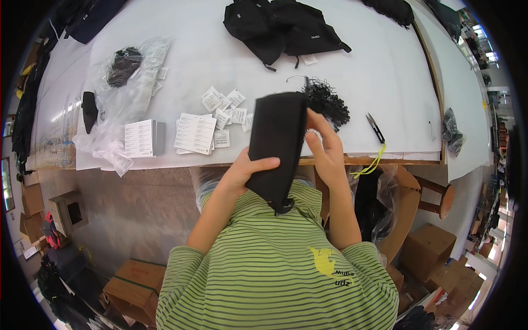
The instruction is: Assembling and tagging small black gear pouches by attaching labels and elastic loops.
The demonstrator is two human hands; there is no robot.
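A flat black fabric pouch (pixel 275 137) is held up in front of my chest, over the table's near edge. It tapers to a small black tab at its lower end. My left hand (pixel 245 171) grips its left side, with the thumb lying across the front. At the upper right edge, the thumb and forefinger of my right hand (pixel 327 148) close on the pouch; their exact hold is partly hidden. Just behind that hand lies a tangled pile of black cords (pixel 328 103). Loose white printed tags (pixel 224 103) lie beyond the pouch to the left.
Two stacks of printed cards (pixel 195 133) (pixel 142 138) sit near the front edge. Clear plastic wrapping (pixel 124 102) lies to the left, and black bags (pixel 280 30) at the back. Thread snips (pixel 376 128) with a yellow cord rest at right. Below stand cartons (pixel 135 289) and a wooden stool (pixel 437 196).
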